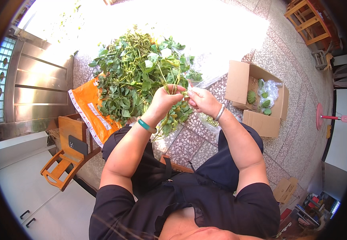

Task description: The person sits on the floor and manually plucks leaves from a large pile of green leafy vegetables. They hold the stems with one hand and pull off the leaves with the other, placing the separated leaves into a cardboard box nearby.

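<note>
My left hand (168, 100) grips a leafy bean plant stem (160, 128), which looks like soybean, and the lower stem hangs below the wrist. Close beside it, my right hand (202, 101) pinches a small pale-green pod (185, 94) between thumb and fingers. The two hands' fingertips nearly meet at this pod. Just beyond them a large heap of bean plants (125, 81), with leaves, stems and pods, lies partly on an orange plastic bag (86, 100). Below my right hand, a clear plastic bag (205, 118) holds small green pieces, partly hidden by my wrist.
An open cardboard box (239, 81) on the right holds green ribbed vegetables (251, 97) and clear plastic. At left a wooden chair (71, 129) carries a dark smartphone (78, 144). Terrazzo floor (188, 141) lies between my knees. Strong sunlight washes out the far floor.
</note>
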Tool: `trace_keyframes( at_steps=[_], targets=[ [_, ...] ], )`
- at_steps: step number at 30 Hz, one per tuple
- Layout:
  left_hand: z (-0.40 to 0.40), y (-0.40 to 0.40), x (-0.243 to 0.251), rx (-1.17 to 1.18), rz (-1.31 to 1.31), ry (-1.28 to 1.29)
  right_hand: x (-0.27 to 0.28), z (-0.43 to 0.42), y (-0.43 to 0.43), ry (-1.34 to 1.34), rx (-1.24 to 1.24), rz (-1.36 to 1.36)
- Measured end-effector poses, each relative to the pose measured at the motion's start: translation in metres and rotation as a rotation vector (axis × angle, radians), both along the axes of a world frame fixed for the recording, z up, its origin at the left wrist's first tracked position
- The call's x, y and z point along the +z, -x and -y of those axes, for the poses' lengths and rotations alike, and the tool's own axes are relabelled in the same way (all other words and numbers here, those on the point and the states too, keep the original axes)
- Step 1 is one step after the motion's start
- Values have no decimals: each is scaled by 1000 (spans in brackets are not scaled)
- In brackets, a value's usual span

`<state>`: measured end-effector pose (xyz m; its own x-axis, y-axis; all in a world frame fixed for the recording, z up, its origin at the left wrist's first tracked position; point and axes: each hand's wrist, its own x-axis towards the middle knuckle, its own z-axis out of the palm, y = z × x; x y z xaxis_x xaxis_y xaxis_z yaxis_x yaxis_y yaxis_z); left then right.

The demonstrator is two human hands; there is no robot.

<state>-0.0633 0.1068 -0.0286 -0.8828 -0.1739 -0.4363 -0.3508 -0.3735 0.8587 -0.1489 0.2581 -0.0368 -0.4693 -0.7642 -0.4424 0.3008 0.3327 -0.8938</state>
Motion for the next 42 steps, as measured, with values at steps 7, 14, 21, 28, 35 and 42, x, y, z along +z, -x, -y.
trace_keyframes(
  at_steps=[7,14,21,28,35,42],
  targets=[
    [0,2,4,18,49,106,8,0,0,7,2,90],
    [-1,2,8,36,14,84,12,-1,3,67,-77,529],
    [4,1,6,3,-8,-48,3,-5,11,188,-76,872],
    [-5,1,-3,61,-73,264,9,0,9,100,-106,756],
    [-6,1,-2,38,-34,375,10,1,4,133,-82,581],
    [-9,1,-2,42,-58,375,9,4,-2,128,-175,548]
  ],
)
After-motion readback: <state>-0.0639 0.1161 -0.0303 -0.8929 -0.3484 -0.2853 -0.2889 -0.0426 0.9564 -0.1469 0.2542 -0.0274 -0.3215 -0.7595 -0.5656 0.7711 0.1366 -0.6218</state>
